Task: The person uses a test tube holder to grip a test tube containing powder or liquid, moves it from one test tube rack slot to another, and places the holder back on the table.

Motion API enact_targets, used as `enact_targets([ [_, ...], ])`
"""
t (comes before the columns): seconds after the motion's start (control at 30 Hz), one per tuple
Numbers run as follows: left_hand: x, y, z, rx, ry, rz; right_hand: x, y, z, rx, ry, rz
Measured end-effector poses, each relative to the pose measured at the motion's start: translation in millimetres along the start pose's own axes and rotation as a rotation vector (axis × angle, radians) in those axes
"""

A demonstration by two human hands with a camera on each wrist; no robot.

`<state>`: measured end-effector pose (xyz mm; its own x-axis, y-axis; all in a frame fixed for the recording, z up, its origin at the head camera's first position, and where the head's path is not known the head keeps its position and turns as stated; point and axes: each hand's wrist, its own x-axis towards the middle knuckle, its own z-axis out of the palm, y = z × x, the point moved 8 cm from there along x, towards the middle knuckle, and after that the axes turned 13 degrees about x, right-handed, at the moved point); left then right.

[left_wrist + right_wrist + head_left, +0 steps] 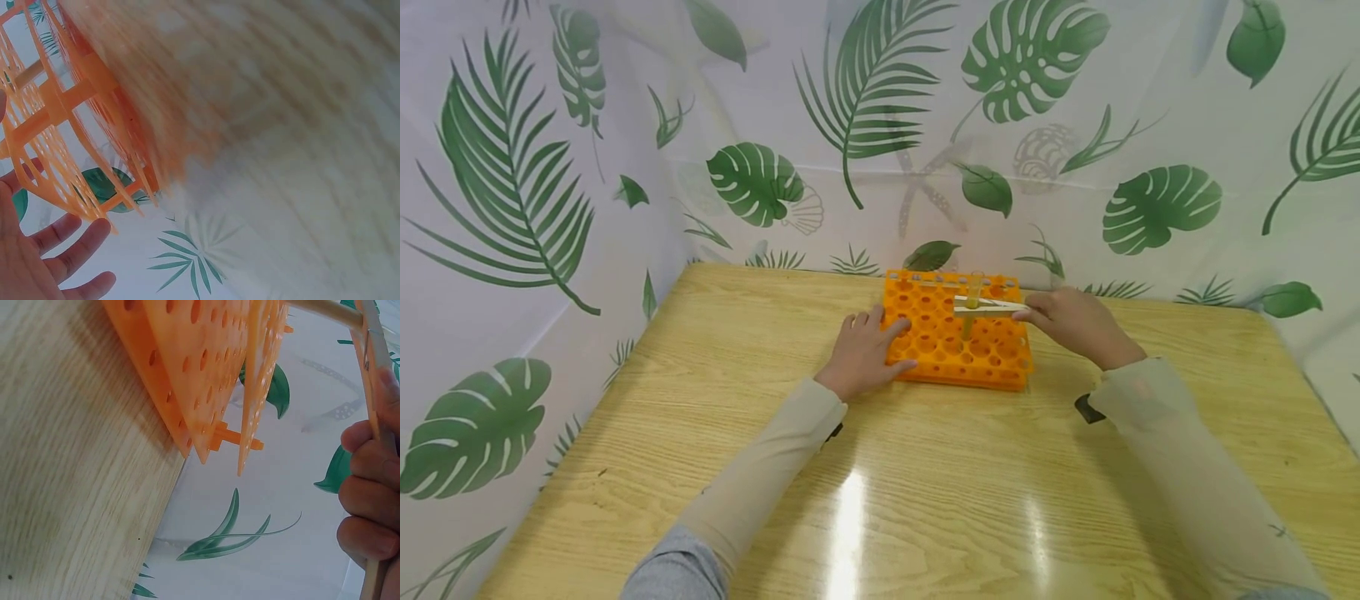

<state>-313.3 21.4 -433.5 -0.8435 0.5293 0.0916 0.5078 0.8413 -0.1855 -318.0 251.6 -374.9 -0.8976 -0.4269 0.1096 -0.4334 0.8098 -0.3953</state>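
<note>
An orange test tube rack (925,371) with rows of round holes stands near the table's back edge. At its left end my left hand (861,354) touches it with spread fingers, the thumb near the front edge; in the left wrist view several fingers (81,250) are extended beside the rack's lattice (56,112). My right hand (1078,321) grips a wooden test tube clamp (1000,308) from the right. The clamp's jaws are around a clear test tube (967,327) with yellowish content, slightly tilted over the rack. Whether its lower end is inside a hole, I cannot tell.
The wooden table (760,517) extends in front of the rack and to both sides. Right behind it hangs a white curtain (865,225) printed with green leaves, which also runs along the left side. Dark bands show at both wrists.
</note>
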Motion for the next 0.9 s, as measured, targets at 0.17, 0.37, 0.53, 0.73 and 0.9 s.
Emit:
enact_targets([
  [0.17,0.0,0.2,-1.4,0.017,0.014,0.006,0.2,1.3,1.6,-0.006,-0.002,-0.012],
  [0.37,0.8,0.5,-1.8,0.061,0.029,0.020,1.1,4.0,4.4,-0.002,-0.009,-0.008],
  [0.53,1.2,-0.6,-2.8,0.079,0.038,0.021,0.9,2.5,4.6,-0.003,-0.006,-0.018],
  [0.73,2.0,-1.3,-1.6,0.064,0.036,0.021,-0.1,0.8,4.4,-0.011,-0.001,-0.028],
  [0.9,3.0,-1.7,-0.5,0.056,0.033,0.019,-0.5,0.6,4.5,-0.022,0.003,-0.036],
])
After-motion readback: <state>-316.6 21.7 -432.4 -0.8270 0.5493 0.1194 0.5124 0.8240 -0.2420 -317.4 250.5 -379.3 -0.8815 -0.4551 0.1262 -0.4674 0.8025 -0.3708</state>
